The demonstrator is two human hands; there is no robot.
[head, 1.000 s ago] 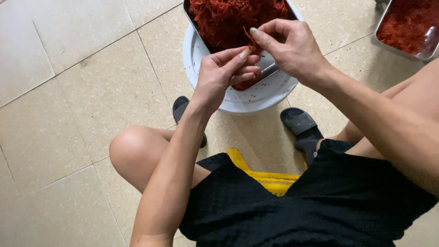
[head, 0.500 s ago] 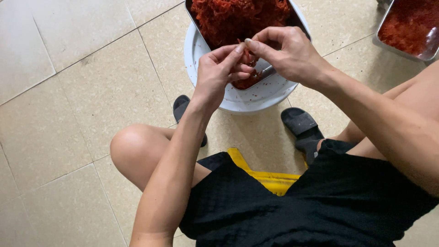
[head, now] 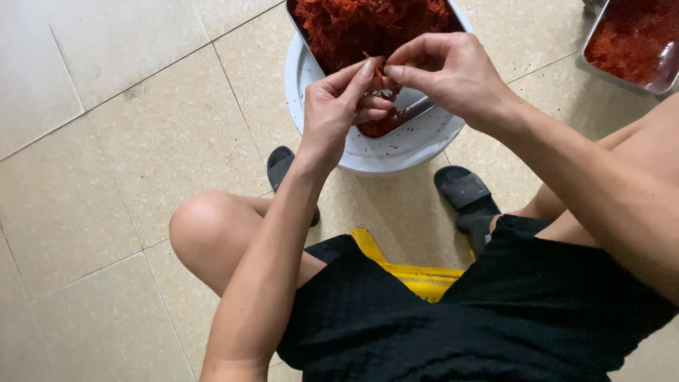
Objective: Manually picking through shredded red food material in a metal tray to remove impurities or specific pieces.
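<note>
Head view, left to right. I am watching one left hand (head: pixel 338 113) raised over the near edge of one white round basin (head: pixel 368 152); its thumb and forefinger are pinching shut on a red strand (head: pixel 377 73), the other fingers curling loosely. Just beside it, one right hand (head: pixel 445 74) is meeting it fingertip to fingertip, its thumb and forefinger closing on the same strand, so the strand is hanging between the two hands above the basin. I am judging the step in hand to be the picking apart of one piece; the next move is calling for a small, steady pull. One metal tray (head: pixel 300 28) of red shredded matter is resting on the basin's far rim. A second metal tray (head: pixel 601 60) is lying at the floor's far right corner. Two dark sandals (head: pixel 467 194) and one yellow stool (head: pixel 417 276) are showing nearer.
</note>
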